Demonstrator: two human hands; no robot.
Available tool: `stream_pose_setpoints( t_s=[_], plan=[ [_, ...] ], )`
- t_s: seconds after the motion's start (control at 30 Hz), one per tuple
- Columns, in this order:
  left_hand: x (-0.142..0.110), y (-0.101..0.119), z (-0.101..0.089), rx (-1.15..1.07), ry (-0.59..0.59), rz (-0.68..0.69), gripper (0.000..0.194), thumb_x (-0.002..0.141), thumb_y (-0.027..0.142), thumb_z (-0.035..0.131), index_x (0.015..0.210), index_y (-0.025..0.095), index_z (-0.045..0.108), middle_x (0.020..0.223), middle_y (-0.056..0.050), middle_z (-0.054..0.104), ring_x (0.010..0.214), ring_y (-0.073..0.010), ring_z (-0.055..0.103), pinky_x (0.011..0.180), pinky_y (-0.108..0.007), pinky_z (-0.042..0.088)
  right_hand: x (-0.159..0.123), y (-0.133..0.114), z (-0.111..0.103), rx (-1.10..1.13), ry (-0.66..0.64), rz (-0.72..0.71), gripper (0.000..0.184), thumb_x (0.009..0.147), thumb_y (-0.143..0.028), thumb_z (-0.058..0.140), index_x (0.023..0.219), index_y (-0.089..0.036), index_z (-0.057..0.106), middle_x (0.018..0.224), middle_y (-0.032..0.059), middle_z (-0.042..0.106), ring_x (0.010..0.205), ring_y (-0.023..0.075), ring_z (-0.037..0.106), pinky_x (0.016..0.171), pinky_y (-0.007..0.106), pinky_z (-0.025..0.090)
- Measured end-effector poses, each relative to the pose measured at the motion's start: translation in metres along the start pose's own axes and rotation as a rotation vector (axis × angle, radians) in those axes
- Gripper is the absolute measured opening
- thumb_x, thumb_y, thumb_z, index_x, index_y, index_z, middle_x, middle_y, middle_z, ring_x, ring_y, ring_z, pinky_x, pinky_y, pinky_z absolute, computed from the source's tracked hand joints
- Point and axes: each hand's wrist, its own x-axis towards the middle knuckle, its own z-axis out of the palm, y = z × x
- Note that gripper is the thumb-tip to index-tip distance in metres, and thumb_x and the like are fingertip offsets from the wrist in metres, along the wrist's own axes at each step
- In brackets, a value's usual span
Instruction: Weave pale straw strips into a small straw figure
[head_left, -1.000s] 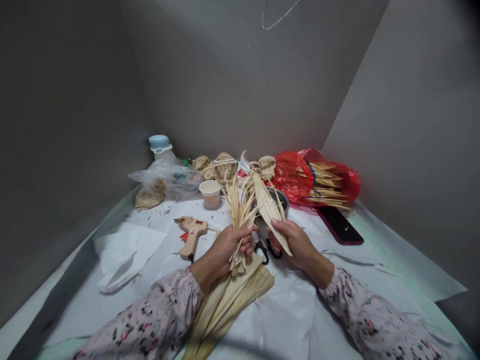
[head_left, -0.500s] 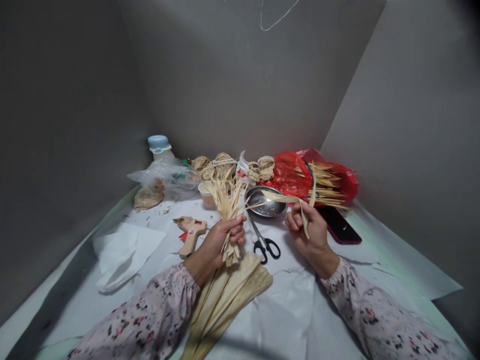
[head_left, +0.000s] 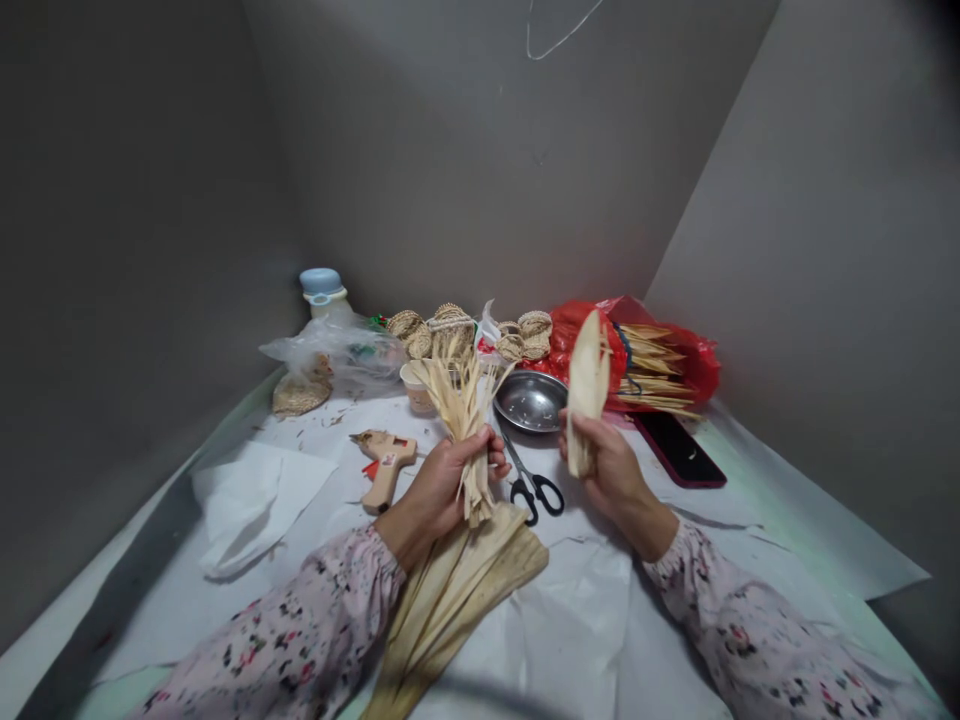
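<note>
My left fingers grip a frayed bundle of dry strips above creased, broad leaves on the counter; my right fingers pinch a smooth, pointed pale leaf near the round metal bowl.

Scissors: before bowl | left of them: glue gun (right: phone) | front-left: leaves

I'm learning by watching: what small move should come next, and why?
Perhaps bring the leaf in the right hand over to the bundle: the left hand holds the bundle low, strips fanned upward, while the leaf is held upright, apart from it.
</note>
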Motion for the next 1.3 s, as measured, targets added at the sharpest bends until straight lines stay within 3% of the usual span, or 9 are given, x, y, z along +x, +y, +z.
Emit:
stream_pose_setpoints(
  t_s=[0.13,0.23,0.43,0.6,1.17,1.3],
  plan=[
    [-0.002,-0.008,0.000,0.157,-0.051,-0.026,0.022,0.078,0.027,0.072,0.070,0.011,0.059,0.058,0.000,0.057,0.049,-0.0093,0.056,0.055,-0.022,0.052,-0.019,0.011,0.015,-0.159,-0.197,0.098,0.037,0.068,-0.038,0.079,0.095,-0.015,0.067,0.081,0.0038,0.071,0.067,0.0160,0.062,0.060,0.026,0.048],
    [-0.005,-0.013,0.001,0.268,-0.059,0.002,0.032,0.072,0.037,0.078,0.069,0.012,0.059,0.053,0.001,0.054,0.047,-0.0090,0.052,0.050,-0.021,0.047,-0.026,0.013,0.021,-0.260,-0.284,0.123,0.039,0.070,-0.043,0.078,0.095,-0.015,0.065,0.080,0.0059,0.072,0.066,0.0197,0.066,0.062,0.030,0.051],
    [-0.004,-0.019,-0.004,0.406,-0.092,0.009,0.037,0.061,0.034,0.085,0.082,0.011,0.065,0.059,0.000,0.060,0.050,-0.0093,0.053,0.049,-0.020,0.044,-0.026,0.017,0.022,-0.340,-0.249,0.106,0.040,0.071,-0.046,0.076,0.095,-0.014,0.067,0.083,0.0071,0.073,0.063,0.0184,0.066,0.059,0.028,0.053],
    [-0.002,-0.020,-0.008,0.409,-0.076,0.003,0.034,0.064,0.037,0.083,0.076,0.012,0.063,0.054,0.001,0.056,0.048,-0.0099,0.051,0.049,-0.021,0.044,-0.024,0.022,0.017,-0.266,-0.339,0.129,0.040,0.075,-0.048,0.071,0.097,-0.015,0.066,0.082,0.0083,0.073,0.067,0.0213,0.068,0.065,0.033,0.055],
    [-0.002,-0.019,-0.007,0.549,-0.003,0.049,0.036,0.066,0.038,0.079,0.055,0.014,0.056,0.046,0.001,0.052,0.043,-0.0096,0.047,0.045,-0.020,0.037,-0.025,0.016,0.022,-0.549,-0.256,0.014,0.024,0.071,-0.031,0.070,0.088,-0.014,0.070,0.082,0.0073,0.074,0.070,0.0224,0.066,0.063,0.031,0.053],
    [-0.002,-0.020,-0.008,0.539,-0.014,0.028,0.036,0.067,0.039,0.078,0.054,0.015,0.054,0.047,0.001,0.052,0.044,-0.0099,0.047,0.046,-0.021,0.037,-0.026,0.018,0.024,-0.528,-0.329,0.015,0.018,0.074,-0.029,0.064,0.084,-0.015,0.070,0.074,0.0049,0.072,0.066,0.0216,0.065,0.061,0.031,0.052]
  ],
)
